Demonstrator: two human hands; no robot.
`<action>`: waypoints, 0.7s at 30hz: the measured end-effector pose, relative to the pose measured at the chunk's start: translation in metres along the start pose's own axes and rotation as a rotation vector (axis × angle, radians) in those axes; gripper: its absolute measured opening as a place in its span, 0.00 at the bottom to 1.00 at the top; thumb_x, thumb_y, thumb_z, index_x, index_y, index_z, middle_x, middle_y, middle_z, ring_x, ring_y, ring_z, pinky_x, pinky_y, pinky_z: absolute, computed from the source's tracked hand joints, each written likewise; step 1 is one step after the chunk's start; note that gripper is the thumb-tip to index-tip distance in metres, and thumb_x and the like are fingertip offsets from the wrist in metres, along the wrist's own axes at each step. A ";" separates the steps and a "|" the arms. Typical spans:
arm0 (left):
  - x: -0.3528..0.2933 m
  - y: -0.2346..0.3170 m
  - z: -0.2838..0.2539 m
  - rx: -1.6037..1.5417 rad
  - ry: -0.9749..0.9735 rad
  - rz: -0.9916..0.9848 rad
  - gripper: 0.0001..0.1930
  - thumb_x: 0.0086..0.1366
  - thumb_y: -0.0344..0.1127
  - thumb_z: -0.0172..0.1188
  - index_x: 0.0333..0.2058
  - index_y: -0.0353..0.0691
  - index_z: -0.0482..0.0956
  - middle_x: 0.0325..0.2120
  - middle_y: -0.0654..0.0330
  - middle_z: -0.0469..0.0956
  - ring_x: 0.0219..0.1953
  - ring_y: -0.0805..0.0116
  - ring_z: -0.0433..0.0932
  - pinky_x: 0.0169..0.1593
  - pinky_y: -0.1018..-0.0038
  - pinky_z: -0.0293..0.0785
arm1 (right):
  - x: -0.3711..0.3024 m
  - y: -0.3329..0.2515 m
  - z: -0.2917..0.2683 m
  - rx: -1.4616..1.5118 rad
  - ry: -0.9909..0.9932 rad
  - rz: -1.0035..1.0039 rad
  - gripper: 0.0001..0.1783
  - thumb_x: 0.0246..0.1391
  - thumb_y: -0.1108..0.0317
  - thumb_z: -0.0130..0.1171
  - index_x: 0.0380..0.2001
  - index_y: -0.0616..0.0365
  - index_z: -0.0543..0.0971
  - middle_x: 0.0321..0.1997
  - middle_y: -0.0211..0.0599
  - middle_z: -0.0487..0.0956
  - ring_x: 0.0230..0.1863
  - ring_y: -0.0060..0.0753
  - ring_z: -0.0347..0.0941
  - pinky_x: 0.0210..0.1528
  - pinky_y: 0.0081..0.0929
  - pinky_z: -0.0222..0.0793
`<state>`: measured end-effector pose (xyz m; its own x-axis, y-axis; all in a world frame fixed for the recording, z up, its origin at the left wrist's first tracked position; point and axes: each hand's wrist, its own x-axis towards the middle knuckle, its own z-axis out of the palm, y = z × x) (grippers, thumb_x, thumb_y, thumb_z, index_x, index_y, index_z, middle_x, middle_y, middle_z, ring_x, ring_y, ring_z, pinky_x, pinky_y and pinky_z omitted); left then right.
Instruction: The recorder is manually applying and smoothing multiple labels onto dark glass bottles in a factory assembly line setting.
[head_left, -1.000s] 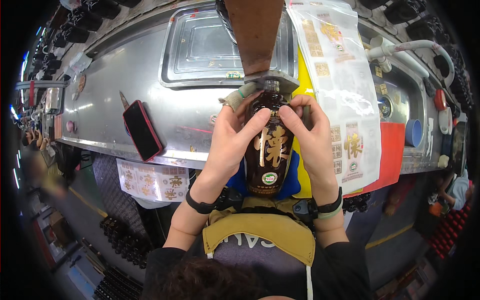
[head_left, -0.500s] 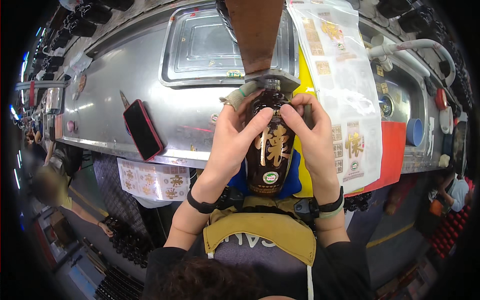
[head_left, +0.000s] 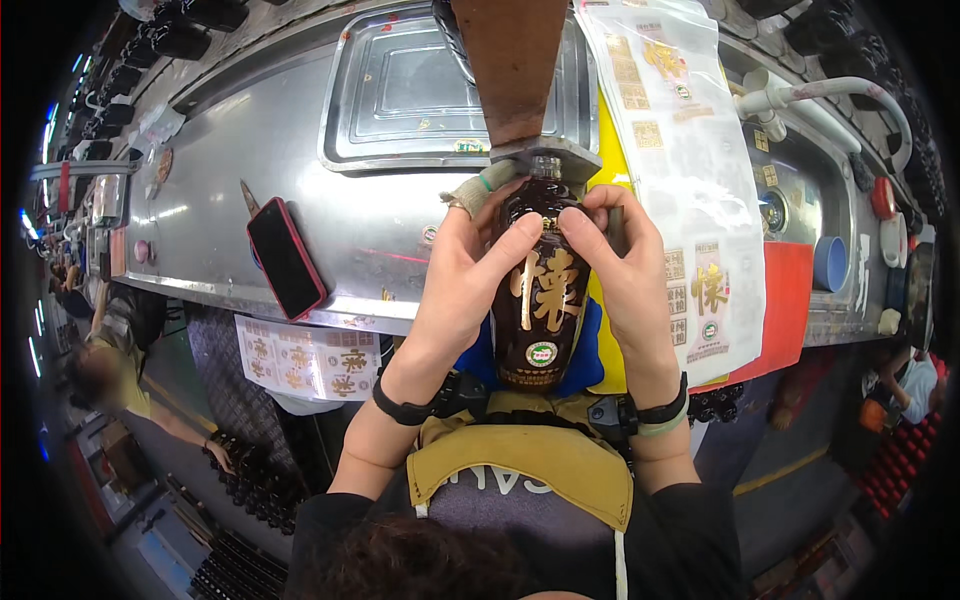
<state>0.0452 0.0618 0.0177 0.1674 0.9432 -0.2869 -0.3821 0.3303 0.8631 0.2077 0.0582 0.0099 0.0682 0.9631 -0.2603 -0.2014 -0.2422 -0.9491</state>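
A dark brown glossy bottle (head_left: 543, 350) with gold lettering and a round green-and-white mark lies before me, its neck pointing away. My left hand (head_left: 475, 240) grips its left side near the shoulder, thumb pressed on the upper front. From the right, my right hand (head_left: 620, 235) holds the same shoulder, its thumb almost meeting the left one. Both hands' other fingers curl around the sides and are partly hidden. Light cloth covers some fingers of the left hand. Under the bottle shows a blue cloth (head_left: 590, 365).
Sheets of gold-printed transfers (head_left: 700, 190) lie to the right over yellow and red boards (head_left: 785, 310). A metal tray (head_left: 400, 90) and brown upright post (head_left: 510, 70) stand ahead. Left are a phone (head_left: 285, 260) and a pointed blade (head_left: 248, 195). A blue cup (head_left: 829, 263) stands far right.
Both thumbs have shifted very slightly on the bottle's shoulder; the grip is the same. At far left, another person has moved slightly, their arm reaching toward dark bottles.
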 end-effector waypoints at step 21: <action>-0.001 -0.001 0.000 -0.043 0.007 0.002 0.28 0.71 0.32 0.62 0.65 0.30 0.65 0.60 0.51 0.73 0.61 0.66 0.72 0.66 0.68 0.67 | -0.001 -0.001 -0.002 0.034 -0.024 0.012 0.17 0.58 0.65 0.72 0.44 0.59 0.76 0.33 0.18 0.65 0.34 0.09 0.61 0.37 0.09 0.59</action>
<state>0.0456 0.0609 0.0173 0.1603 0.9439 -0.2886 -0.4209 0.3299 0.8450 0.2097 0.0570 0.0104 0.0418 0.9629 -0.2667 -0.2349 -0.2500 -0.9393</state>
